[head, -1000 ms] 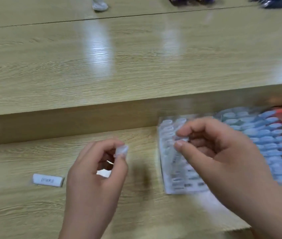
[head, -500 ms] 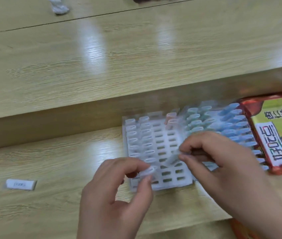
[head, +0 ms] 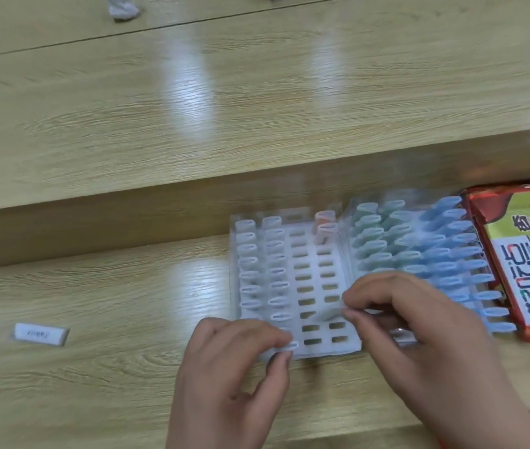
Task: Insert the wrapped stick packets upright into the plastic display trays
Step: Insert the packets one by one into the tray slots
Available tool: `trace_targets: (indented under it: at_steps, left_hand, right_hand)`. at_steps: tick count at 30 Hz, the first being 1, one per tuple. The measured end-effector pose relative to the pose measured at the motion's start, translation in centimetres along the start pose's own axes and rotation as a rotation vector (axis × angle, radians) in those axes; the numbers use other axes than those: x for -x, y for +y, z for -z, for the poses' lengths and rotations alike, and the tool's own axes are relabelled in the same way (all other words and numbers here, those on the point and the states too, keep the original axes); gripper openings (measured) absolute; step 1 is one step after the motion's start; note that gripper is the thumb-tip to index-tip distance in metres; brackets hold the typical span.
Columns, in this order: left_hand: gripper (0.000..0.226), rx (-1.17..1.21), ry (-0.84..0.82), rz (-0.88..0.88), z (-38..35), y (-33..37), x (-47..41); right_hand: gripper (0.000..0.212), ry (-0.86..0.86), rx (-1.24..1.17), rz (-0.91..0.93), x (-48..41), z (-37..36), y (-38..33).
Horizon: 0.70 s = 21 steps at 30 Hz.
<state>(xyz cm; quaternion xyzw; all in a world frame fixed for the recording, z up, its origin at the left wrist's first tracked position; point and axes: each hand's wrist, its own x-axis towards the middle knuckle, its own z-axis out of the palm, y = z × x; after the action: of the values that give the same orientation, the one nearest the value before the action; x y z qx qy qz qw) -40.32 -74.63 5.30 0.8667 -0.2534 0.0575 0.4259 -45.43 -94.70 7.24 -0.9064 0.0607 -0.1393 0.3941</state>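
Bright, even light from overhead falls on the pale wood surface point(head: 101, 131), leaving white glare streaks on its upper level and a softer patch left of the clear trays point(head: 312, 273). Shadows below the left hand point(head: 234, 377) and right hand point(head: 419, 335) are faint. Motion blur softens everything, and straight edges bow slightly near the borders.

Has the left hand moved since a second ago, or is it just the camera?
Yes. Against the white tray, the left hand moved right: it was clear of the tray's left edge, now its packet is over the near-left corner.
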Motion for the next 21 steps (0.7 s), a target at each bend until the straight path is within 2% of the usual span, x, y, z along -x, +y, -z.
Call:
trace_targets:
  at_steps: [2,5,11,15,21]
  left_hand:
    - [0.008,-0.005,0.016,0.029,0.0,-0.1,0.2]
    - [0.009,-0.007,0.013,0.054,0.0,-0.3,0.3]
    - [0.009,-0.104,-0.031,-0.037,0.5,-0.6,0.0]
    - [0.010,-0.088,-0.017,-0.058,0.1,-1.2,0.2]
    - [0.020,-0.356,0.035,-0.178,-0.4,-1.6,0.8]
  right_hand:
    - [0.018,0.054,-0.012,-0.015,-1.1,0.0,0.1]
    - [0.010,0.091,0.016,-0.013,-3.6,-0.3,0.1]
    - [0.008,0.099,0.066,0.020,-7.7,-1.9,0.4]
    - [0.008,0.067,0.102,0.018,-8.7,-2.8,1.1]
    - [0.009,0.082,0.191,0.082,-9.3,-3.2,1.6]
